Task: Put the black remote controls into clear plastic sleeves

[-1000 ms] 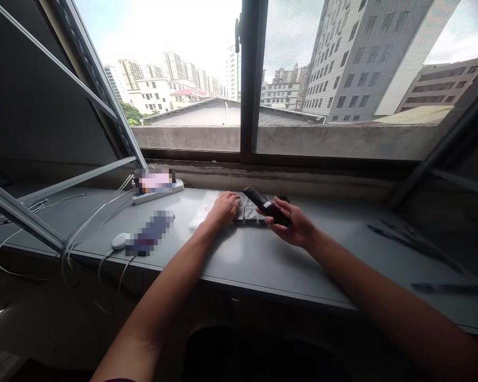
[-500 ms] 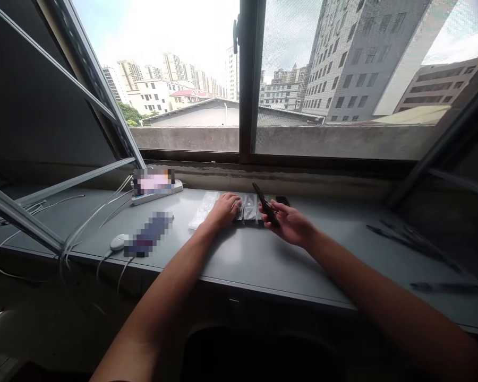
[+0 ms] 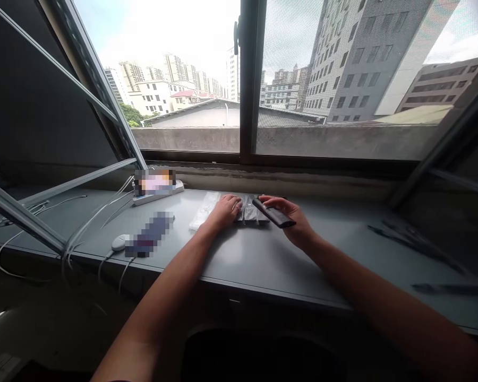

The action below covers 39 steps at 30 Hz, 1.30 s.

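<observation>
My right hand point(image 3: 298, 220) is closed around a flat black slab-like device point(image 3: 278, 216), whose exact kind I cannot make out. It is held tilted just above the desk, its near end pointing right. Flat on clear plastic packets point(image 3: 249, 208) lies my left hand point(image 3: 226, 210), fingers forward and slightly bent. More crumpled clear plastic point(image 3: 201, 212) spreads left of that hand. A dark flat thing under the packets is mostly covered.
The grey desk point(image 3: 239, 260) runs below a window. At left are a white power strip point(image 3: 157, 198), several white cables, a white round-ended plug point(image 3: 119, 242) and a blurred dark blue item point(image 3: 150, 234). Pens point(image 3: 448, 288) and dark thin items lie at right. Metal frame bars point(image 3: 75, 175) slant at left.
My right hand has turned the black device from nearly upright to a flatter tilt, its lower end swinging to the right. My left hand stays in place on the plastic.
</observation>
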Each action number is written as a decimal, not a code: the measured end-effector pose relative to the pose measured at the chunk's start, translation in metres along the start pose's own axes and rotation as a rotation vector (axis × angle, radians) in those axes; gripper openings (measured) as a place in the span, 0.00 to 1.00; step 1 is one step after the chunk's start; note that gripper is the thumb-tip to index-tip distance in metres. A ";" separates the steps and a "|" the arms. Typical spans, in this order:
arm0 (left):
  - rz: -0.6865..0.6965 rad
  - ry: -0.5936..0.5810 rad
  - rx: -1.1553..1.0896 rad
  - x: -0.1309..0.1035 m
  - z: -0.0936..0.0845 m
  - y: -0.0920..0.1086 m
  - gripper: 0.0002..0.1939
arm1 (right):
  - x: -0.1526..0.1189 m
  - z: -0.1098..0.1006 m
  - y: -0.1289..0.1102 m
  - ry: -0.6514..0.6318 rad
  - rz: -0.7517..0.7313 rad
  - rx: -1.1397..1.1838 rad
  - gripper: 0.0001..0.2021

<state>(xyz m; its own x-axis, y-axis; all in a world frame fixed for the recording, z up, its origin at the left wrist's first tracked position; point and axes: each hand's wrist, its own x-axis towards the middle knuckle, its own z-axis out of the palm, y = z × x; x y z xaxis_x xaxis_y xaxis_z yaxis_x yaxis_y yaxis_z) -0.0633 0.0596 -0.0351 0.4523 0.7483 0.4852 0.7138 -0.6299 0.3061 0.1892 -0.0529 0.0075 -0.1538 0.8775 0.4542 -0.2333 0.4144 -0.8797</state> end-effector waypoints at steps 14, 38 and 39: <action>0.006 0.012 -0.031 0.000 0.000 0.003 0.19 | -0.001 0.001 0.003 0.064 -0.026 -0.154 0.13; 0.019 0.024 -0.050 0.001 -0.003 0.007 0.19 | 0.000 0.007 -0.007 0.098 0.350 0.331 0.13; 0.019 0.025 -0.049 0.001 -0.003 0.008 0.19 | 0.000 0.006 -0.006 0.111 0.357 0.351 0.13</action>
<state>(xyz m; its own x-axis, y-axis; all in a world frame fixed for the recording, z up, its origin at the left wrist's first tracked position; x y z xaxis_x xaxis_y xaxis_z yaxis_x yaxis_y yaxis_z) -0.0591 0.0548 -0.0299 0.4514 0.7314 0.5111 0.6780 -0.6535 0.3364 0.1849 -0.0567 0.0141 -0.1844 0.9778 0.0997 -0.4961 -0.0051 -0.8682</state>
